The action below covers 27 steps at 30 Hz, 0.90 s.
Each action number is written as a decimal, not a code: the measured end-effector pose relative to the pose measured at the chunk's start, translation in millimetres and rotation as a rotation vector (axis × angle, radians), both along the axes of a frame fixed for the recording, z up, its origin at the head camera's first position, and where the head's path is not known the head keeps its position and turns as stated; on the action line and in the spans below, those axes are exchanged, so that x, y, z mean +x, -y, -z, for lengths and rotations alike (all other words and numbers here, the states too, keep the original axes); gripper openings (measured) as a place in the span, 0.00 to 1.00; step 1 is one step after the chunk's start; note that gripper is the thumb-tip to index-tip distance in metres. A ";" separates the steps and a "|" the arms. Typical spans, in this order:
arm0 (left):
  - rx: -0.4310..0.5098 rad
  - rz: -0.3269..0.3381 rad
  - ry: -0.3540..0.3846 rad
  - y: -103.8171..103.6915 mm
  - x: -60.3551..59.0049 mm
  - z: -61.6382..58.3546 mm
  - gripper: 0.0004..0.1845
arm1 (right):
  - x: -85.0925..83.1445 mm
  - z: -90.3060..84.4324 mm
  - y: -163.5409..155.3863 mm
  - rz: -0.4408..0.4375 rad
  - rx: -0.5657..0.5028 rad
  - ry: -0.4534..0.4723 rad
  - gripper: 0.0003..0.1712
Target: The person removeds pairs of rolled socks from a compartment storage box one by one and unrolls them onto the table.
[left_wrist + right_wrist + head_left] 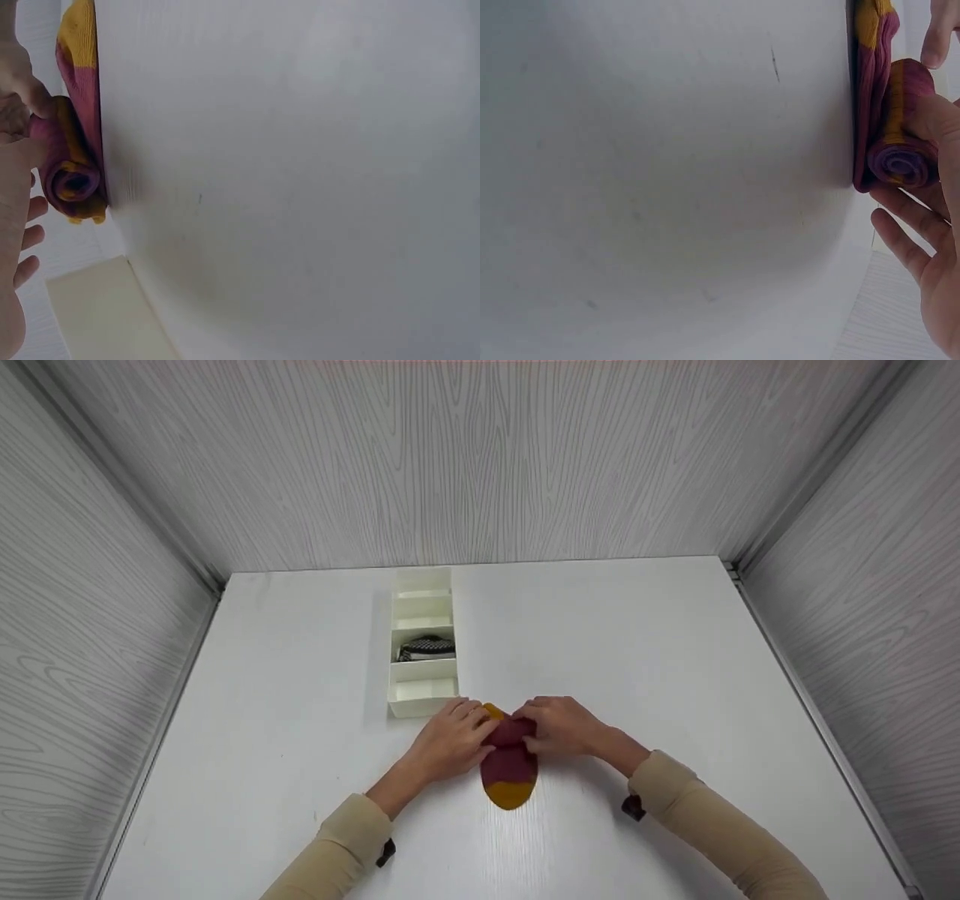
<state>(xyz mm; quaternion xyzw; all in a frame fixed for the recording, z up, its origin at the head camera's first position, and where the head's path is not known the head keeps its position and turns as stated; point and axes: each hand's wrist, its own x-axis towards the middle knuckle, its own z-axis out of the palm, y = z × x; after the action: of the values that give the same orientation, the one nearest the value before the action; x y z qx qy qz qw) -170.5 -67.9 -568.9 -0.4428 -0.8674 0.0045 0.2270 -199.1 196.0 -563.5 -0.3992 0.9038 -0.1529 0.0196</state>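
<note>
A maroon and mustard sock [509,769] lies on the white table, its far part rolled up and its mustard toe flat toward me. The rolled end shows as a spiral in the left wrist view, where the sock [73,184] lies on the tabletop, and again in the right wrist view on the sock [900,163]. My left hand [450,741] grips the left end of the roll between thumb and fingers. At the right end, my right hand [564,726] holds the roll with its thumb on the near side and fingers over the far side.
Just beyond my left hand stands a white divided box [424,708] with several compartments in a row. A black and white patterned folded textile [426,648] sits in one of them. Grey wood-grain panels [480,465] enclose the table [615,645] at the back and sides.
</note>
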 end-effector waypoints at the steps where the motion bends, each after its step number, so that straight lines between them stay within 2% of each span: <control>1: -0.004 -0.001 -0.002 -0.5 -0.6 0.6 0.21 | 0.3 -0.6 -0.7 0.005 -0.014 0.027 0.17; 5: -0.023 -0.004 -0.028 -3.2 -3.2 3.0 0.20 | 0.7 -2.5 -4.3 0.017 -0.066 0.088 0.18; 9: -0.044 -0.019 -0.050 -6.5 -6.0 3.0 0.16 | 0.8 -1.6 -8.4 -0.006 -0.081 0.053 0.18; 12: -0.060 -0.031 -0.043 -9.1 -8.6 1.2 0.14 | 1.0 -0.7 -12.0 -0.025 -0.075 -0.043 0.19; 21: -0.068 -0.037 0.024 -13.8 -18.8 -4.9 0.12 | 4.5 -1.3 -21.1 -0.117 -0.125 -0.418 0.21; 24: -0.086 -0.046 0.034 -14.7 -23.4 -4.9 0.13 | 6.3 -1.1 -21.4 -0.151 -0.120 -0.498 0.21; 27: -0.104 -0.053 0.047 -16.0 -28.6 -4.9 0.13 | 8.3 -1.6 -19.7 -0.169 -0.088 -0.539 0.20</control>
<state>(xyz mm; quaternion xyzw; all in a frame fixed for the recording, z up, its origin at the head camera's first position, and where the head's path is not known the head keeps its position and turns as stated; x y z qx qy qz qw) -199.1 -51.9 -564.0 -0.4308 -0.8825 0.0450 0.1830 -190.8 215.7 -561.9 -0.5000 0.8324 -0.0779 -0.2259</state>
